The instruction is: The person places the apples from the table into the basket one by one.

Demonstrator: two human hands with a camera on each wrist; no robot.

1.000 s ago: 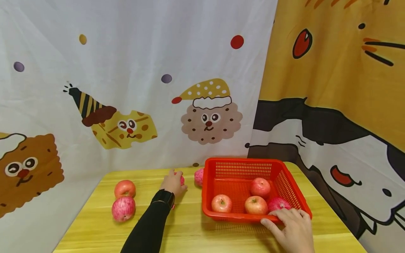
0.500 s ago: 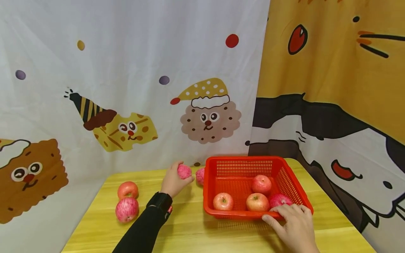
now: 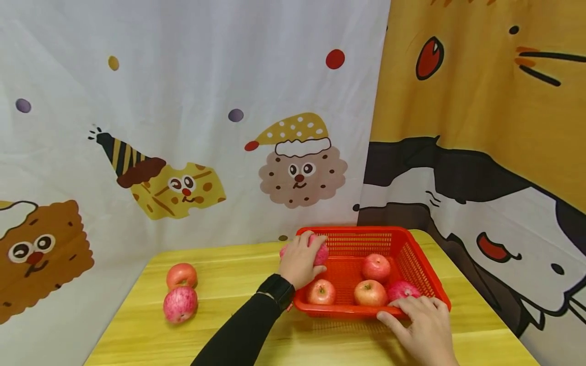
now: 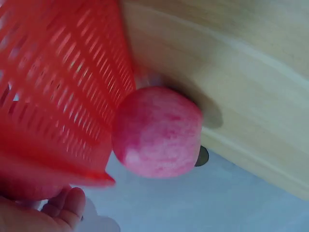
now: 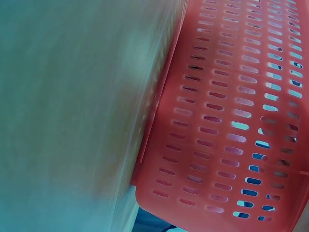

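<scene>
My left hand [image 3: 299,262] grips a pink apple [image 3: 322,251] over the left side of a red plastic basket [image 3: 339,308]. The left wrist view shows this apple [image 4: 29,191] and the fingers [image 4: 73,205] at the lower left, by the rim. Another pink apple [image 4: 157,133] sits on the table against the basket's outer wall; in the head view my left hand mostly hides it. Several apples lie inside the basket, among them one [image 3: 321,292] at the front left. My right hand [image 3: 423,323] holds the front right rim, thumb outside.
Two apples, a red one [image 3: 181,276] and a streaked pink one [image 3: 180,305], sit together at the left of the wooden table [image 3: 220,284]. A printed curtain [image 3: 183,101] hangs right behind the table's back edge.
My left hand has lifted the pink apple off the table and carried it right, over the basket's left side. My right hand stays on the rim.
</scene>
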